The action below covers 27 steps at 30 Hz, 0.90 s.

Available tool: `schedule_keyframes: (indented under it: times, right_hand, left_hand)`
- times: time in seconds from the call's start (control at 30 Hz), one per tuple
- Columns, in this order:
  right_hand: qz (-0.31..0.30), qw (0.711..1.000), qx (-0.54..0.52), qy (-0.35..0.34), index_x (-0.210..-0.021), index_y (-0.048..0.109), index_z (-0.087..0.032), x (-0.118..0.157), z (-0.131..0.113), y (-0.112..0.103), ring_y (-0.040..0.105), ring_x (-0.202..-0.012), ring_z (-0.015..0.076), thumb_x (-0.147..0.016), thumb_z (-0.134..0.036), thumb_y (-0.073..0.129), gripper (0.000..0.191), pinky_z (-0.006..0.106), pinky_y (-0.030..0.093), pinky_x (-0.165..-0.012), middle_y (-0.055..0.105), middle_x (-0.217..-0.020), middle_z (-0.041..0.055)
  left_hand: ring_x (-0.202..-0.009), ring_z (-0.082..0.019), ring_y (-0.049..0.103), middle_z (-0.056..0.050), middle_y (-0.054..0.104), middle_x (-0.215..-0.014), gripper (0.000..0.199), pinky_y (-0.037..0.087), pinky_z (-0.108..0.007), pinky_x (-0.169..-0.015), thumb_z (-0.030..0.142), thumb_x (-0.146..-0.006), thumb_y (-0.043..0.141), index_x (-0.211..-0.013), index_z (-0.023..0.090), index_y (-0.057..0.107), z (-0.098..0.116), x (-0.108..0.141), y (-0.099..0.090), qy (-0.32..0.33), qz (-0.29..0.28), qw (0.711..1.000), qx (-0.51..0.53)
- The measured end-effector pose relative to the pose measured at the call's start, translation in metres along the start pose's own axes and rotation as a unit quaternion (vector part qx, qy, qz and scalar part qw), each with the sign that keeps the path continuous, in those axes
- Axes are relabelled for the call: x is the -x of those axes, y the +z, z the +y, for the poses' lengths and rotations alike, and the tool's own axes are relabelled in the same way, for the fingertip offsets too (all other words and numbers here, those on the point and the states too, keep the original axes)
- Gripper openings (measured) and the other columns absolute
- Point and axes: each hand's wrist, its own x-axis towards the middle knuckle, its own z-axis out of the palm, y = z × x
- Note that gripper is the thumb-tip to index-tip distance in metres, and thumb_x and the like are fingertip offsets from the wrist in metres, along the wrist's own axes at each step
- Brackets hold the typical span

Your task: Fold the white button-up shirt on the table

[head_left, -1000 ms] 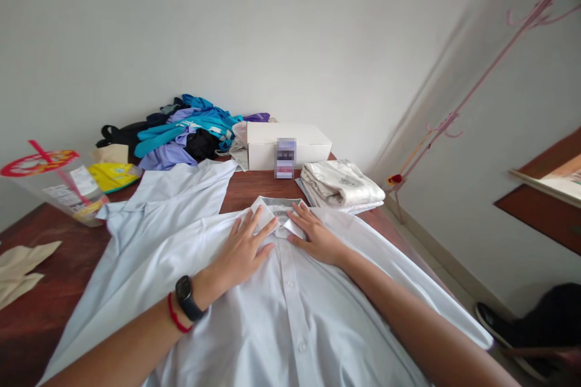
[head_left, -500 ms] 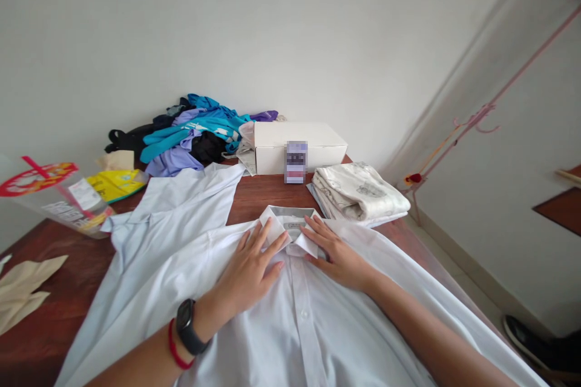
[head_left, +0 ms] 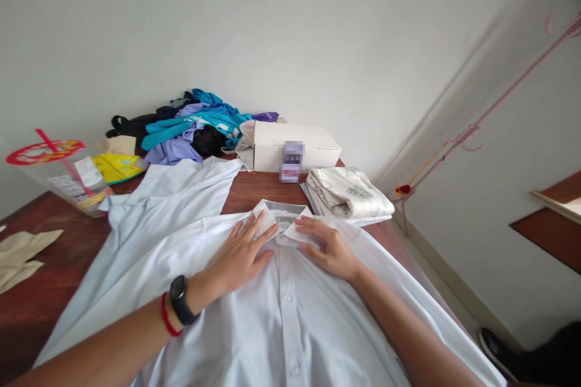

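A white button-up shirt lies spread on the dark wooden table, its collar pointing away from me and its button strip running toward me. My left hand rests flat with fingers spread, the fingertips on the left collar point. On the other side, my right hand lies with its fingers stretched over the right collar point and the cloth just below. Under part of the shirt, at the left, a pale blue-white garment stretches toward the back.
Behind the collar stand a white box and a small purple pack. Folded patterned cloth sits right of them. A heap of clothes, a yellow packet and a plastic cup with straw are at left. A pink rack stands right.
My right hand has shifted slightly down off the collar's upper edge, its fingers a little more bent. My left hand stays on the left collar point. The whole view has swung slightly.
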Motion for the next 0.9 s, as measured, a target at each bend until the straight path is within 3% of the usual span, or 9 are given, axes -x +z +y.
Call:
schedule_keyframes:
  times: [0.2,0.3,0.4,0.67,0.9]
  right_hand:
    - [0.083,0.996,-0.019,0.004,-0.094,0.076,-0.021,-0.003,-0.005,0.01,0.069,-0.103,0.0251,-0.095,-0.035,0.065,0.018,0.039,0.057,-0.09,0.074,-0.108,0.0109]
    - [0.109,0.993,0.008,0.043,-0.08,0.071,-0.02,-0.004,-0.005,0.009,0.065,-0.081,0.021,-0.094,-0.036,0.062,0.023,0.032,0.053,-0.073,0.071,-0.085,0.0068]
    - [0.099,0.991,0.009,0.089,-0.078,0.07,-0.02,-0.002,-0.005,0.008,0.059,-0.067,0.0175,-0.093,-0.04,0.062,0.026,0.029,0.046,-0.063,0.069,-0.075,0.0034]
    - [0.009,0.995,0.0,0.1,-0.084,0.073,-0.021,0.001,0.003,0.013,0.054,-0.061,0.0159,-0.095,-0.042,0.059,0.027,0.027,0.04,-0.059,0.066,-0.069,0.0003]
    - [-0.031,0.995,-0.013,0.096,-0.083,0.069,-0.022,0.0,0.005,0.011,0.056,-0.064,0.0161,-0.097,-0.041,0.057,0.027,0.027,0.041,-0.061,0.066,-0.07,-0.0004]
  left_hand:
    - [-0.153,-0.042,0.03,-0.012,0.022,-0.171,0.057,0.033,-0.065,-0.119,0.039,-0.104,0.052,-0.159,0.034,0.039,0.001,0.0,-0.001,0.003,0.003,1.0,0.005]
    - [-0.153,-0.042,0.028,-0.012,0.021,-0.171,0.057,0.033,-0.065,-0.119,0.039,-0.105,0.051,-0.16,0.034,0.038,0.0,0.001,0.0,0.005,0.007,1.0,0.009]
    - [-0.154,-0.042,0.025,-0.01,0.016,-0.172,0.059,0.032,-0.066,-0.12,0.041,-0.104,0.051,-0.161,0.035,0.035,-0.002,0.001,0.004,0.011,0.015,1.0,0.012]
    - [-0.153,-0.042,0.027,-0.01,0.018,-0.172,0.059,0.032,-0.064,-0.12,0.044,-0.104,0.051,-0.161,0.035,0.035,-0.003,0.003,0.006,0.008,0.021,1.0,0.01]
    - [-0.152,-0.04,0.03,-0.01,0.024,-0.17,0.058,0.032,-0.063,-0.12,0.043,-0.105,0.05,-0.16,0.035,0.037,-0.003,0.004,0.005,0.019,0.038,0.999,0.002]
